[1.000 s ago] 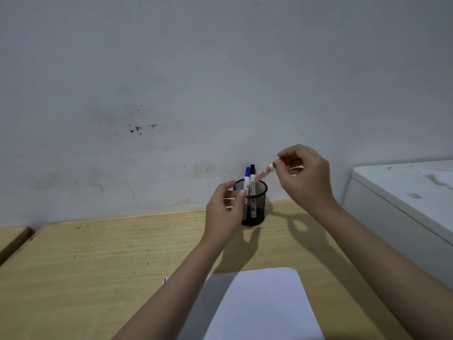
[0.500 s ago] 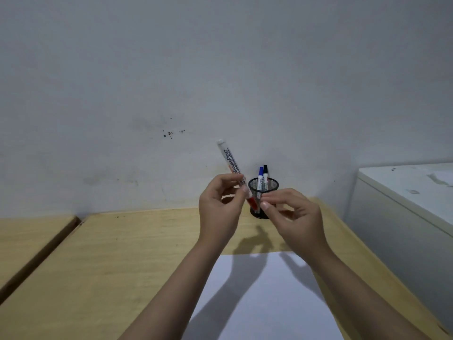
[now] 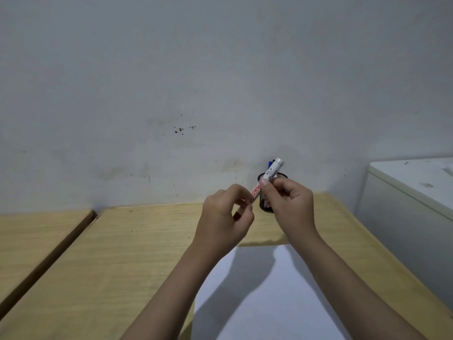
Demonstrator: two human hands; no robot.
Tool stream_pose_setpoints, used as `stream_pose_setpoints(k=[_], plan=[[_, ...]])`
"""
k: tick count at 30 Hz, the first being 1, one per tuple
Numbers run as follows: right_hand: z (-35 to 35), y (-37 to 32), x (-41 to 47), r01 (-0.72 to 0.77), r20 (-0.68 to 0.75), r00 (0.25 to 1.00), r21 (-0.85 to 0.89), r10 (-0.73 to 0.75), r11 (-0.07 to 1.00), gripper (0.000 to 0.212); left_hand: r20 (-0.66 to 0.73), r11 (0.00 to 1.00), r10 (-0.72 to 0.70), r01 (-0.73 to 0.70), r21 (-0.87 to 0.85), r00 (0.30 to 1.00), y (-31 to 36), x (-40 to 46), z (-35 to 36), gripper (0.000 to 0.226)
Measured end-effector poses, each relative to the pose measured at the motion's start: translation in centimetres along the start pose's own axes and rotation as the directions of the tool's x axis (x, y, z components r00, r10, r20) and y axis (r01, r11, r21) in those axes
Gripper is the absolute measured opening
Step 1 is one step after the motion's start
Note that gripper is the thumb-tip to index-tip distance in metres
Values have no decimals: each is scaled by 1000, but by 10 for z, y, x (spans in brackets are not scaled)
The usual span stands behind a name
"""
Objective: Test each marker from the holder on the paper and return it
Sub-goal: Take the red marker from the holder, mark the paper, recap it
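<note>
from the head camera, two hands are up in front of a wooden desk point(image 3: 137, 253). the right hand point(image 3: 290, 202) is closed around the white body of a marker point(image 3: 268, 176), and the marker tilts up to the right. the left hand point(image 3: 224, 217) pinches the low end of the same marker, where a bit of red point(image 3: 237, 215) shows between the fingers. that red bit looks like the cap, so i think the cap is about to come off. i cannot tell if it is loose yet.

behind the hands stands the black mesh holder point(image 3: 267, 192), near the wall. a blue marker top point(image 3: 270, 164) pokes out of it, half hidden.

the white paper point(image 3: 257, 290) lies on the desk below the arms. the part that shows has no marks on it, only shadows. so the test looks hardly begun: this marker must be opened, tried on the paper, closed and put back, and the ones in the holder need a turn too.
</note>
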State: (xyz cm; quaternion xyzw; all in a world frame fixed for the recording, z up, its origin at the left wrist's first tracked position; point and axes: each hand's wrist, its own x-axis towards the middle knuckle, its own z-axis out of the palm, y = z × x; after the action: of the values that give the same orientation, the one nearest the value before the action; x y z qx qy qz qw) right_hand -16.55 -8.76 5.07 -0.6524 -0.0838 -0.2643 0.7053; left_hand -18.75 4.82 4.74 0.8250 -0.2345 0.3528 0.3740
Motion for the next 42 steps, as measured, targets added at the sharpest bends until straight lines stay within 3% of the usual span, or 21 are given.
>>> stream_pose_setpoints(k=[6,9,16,30,35,39,42], plan=[[-7,1,-2,-82,-60,994,160,92,984,21,51,910,-346,348,-225,937,-8,-21,-6,23],[-8,4,-6,-119,-46,990,224,133,967,23,10,835,-444,418,-358,896,-8,-26,-4,19],[-4,15,-30,-208,145,973,204,181,957,11,11,804,-454,415,-426,891,-6,-38,7,16],[-20,18,-37,-133,338,939,208,57,969,14,209,761,-451,496,-418,868,-9,-41,3,19],[-28,17,-23,-162,274,958,291,80,943,30,318,661,-504,596,-455,803,-30,-40,-8,20],[-36,17,-14,-169,153,980,305,127,937,60,214,626,-625,646,-437,751,-59,-37,-17,6],[-34,21,-19,-191,118,979,272,165,943,52,131,630,-703,698,-340,699,-86,-32,-19,12]])
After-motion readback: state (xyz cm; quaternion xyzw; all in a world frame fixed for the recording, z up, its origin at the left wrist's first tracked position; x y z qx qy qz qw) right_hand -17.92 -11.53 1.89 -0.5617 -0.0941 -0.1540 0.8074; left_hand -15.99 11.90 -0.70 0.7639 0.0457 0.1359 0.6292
